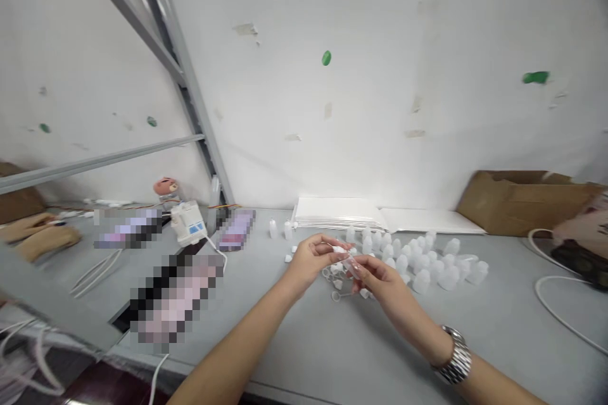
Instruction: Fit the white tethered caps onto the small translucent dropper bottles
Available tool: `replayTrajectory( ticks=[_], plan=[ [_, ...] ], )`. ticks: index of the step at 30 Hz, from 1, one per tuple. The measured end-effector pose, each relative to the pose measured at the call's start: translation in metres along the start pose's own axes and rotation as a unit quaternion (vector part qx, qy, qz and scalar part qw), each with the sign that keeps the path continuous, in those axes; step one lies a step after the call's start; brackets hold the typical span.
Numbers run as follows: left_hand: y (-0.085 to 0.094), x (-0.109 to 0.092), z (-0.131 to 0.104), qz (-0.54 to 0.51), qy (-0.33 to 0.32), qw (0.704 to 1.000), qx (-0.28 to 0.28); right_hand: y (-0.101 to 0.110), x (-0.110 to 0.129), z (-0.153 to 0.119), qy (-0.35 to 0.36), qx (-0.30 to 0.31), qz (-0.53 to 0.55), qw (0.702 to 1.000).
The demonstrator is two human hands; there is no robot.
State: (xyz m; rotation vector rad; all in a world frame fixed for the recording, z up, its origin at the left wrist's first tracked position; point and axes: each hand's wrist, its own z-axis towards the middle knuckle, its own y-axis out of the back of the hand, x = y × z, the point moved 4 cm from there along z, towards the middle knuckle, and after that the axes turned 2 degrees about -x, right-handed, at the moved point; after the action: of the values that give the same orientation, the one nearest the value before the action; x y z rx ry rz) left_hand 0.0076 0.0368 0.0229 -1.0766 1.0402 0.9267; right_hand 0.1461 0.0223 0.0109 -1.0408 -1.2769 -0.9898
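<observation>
My left hand [311, 259] and my right hand [377, 278] meet over the table, fingertips pinched close together. Between them is a small translucent plastic bottle [350, 264]; my right fingers grip its body. At its upper end my left fingers pinch a small white cap, mostly hidden by the fingertips. Beneath the hands lie loose white caps with ringed wands, one ring wand [336, 296] showing clearly. Several similar translucent bottles [422, 280] stand or lie in a cluster right of and behind my right hand. A metal watch is on my right wrist.
Two small bottles [287, 230] stand left of a stack of white sheets [332, 210] by the wall. A cardboard box [517, 202] sits at the right, near a white cable. Blurred-out phones, a white device [188, 223] and another person's hands [45, 237] are at left.
</observation>
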Motion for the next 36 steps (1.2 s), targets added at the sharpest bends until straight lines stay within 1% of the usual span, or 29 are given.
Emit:
replayTrajectory(
  ticks=[3,7,10,12,14,16,17,19,24,26,28,29,30,31,32,33,34,36],
  plan=[
    [0.000,0.001,-0.001,-0.010,0.004,1.000,-0.006,0.003,-0.003,0.003,0.013,-0.011,-0.023,1.000],
    [0.000,0.003,-0.002,-0.015,0.008,1.000,-0.009,0.006,-0.003,0.004,0.041,-0.027,-0.088,0.995],
    [0.003,0.005,-0.001,-0.021,0.010,1.000,-0.005,0.008,-0.002,0.004,0.031,-0.042,-0.106,0.993],
    [0.003,0.007,0.000,-0.019,0.014,1.000,0.007,0.007,-0.003,0.003,-0.002,-0.022,-0.083,0.996],
    [0.002,0.007,-0.001,-0.018,0.013,0.999,0.024,0.003,-0.006,0.002,-0.049,0.027,-0.025,0.998],
    [-0.001,0.006,-0.003,-0.014,0.007,0.999,0.034,-0.001,-0.008,0.001,-0.095,0.069,0.038,0.992],
    [-0.002,0.005,-0.003,-0.012,0.004,0.999,0.036,-0.002,-0.009,0.000,-0.111,0.078,0.061,0.989],
    [-0.003,0.005,-0.004,-0.001,-0.001,1.000,0.028,-0.002,-0.009,0.001,-0.126,0.070,0.085,0.986],
    [-0.004,0.003,-0.004,0.047,-0.013,0.999,-0.001,0.001,-0.010,0.003,-0.134,0.045,0.099,0.985],
    [-0.008,-0.001,-0.005,0.074,-0.019,0.997,0.000,0.001,-0.009,0.002,-0.132,0.042,0.100,0.985],
    [-0.009,-0.009,-0.009,0.132,-0.033,0.991,-0.008,0.001,-0.008,0.002,-0.125,0.040,0.100,0.986],
    [-0.006,-0.015,-0.014,0.179,-0.044,0.983,-0.027,0.001,-0.008,0.001,-0.124,0.038,0.097,0.987],
    [0.001,-0.023,-0.020,0.241,-0.062,0.967,-0.059,0.002,-0.008,0.001,-0.123,0.034,0.094,0.987],
    [0.012,-0.031,-0.029,0.311,-0.086,0.941,-0.101,0.003,-0.009,0.001,-0.124,0.029,0.092,0.988],
    [0.028,-0.041,-0.042,0.372,-0.111,0.905,-0.174,0.004,-0.010,0.002,-0.125,0.023,0.091,0.988],
    [0.048,-0.049,-0.057,0.420,-0.126,0.863,-0.253,0.006,-0.012,0.002,-0.127,0.017,0.092,0.988],
    [0.069,-0.056,-0.075,0.457,-0.127,0.819,-0.324,0.008,-0.014,0.003,-0.128,0.014,0.094,0.987],
    [0.113,-0.061,-0.115,0.514,-0.090,0.726,-0.448,0.010,-0.019,0.005,-0.131,0.011,0.102,0.986]
  ],
)
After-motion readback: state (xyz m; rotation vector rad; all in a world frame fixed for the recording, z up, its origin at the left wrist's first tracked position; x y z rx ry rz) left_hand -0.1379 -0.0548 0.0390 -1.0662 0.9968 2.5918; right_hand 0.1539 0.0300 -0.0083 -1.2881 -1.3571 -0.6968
